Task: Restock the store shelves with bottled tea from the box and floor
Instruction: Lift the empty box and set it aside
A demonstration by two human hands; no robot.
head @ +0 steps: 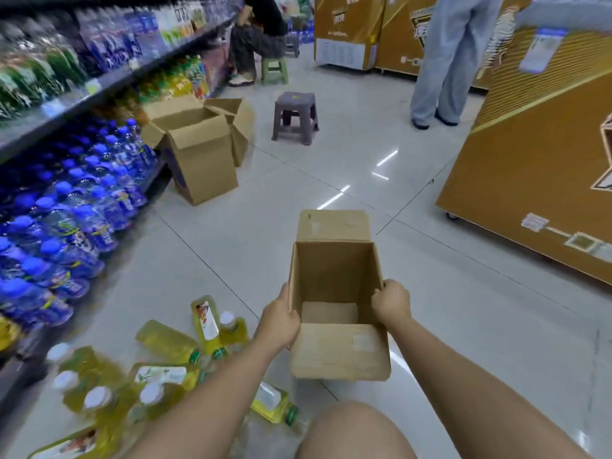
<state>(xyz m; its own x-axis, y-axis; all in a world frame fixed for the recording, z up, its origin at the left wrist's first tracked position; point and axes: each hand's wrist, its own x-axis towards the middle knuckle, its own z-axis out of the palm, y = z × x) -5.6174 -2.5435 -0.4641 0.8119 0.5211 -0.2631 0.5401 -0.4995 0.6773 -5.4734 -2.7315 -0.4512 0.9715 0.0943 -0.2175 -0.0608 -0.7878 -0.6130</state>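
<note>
Fingers on both sides are curled over the walls of the cardboard box [337,351] at centre frame, left hand [280,321] on its left wall and right hand [390,304] on its right, and the box is empty, just bare bottom showing. The bottled tea [165,376] is a heap of yellow bottles on the floor [231,233] at lower left, roughly ten (too blurry to be sure). Two more open boxes [198,160] sit by the shelves [99,84] at upper left, insides hidden, plus two stools [294,115] beyond.
</note>
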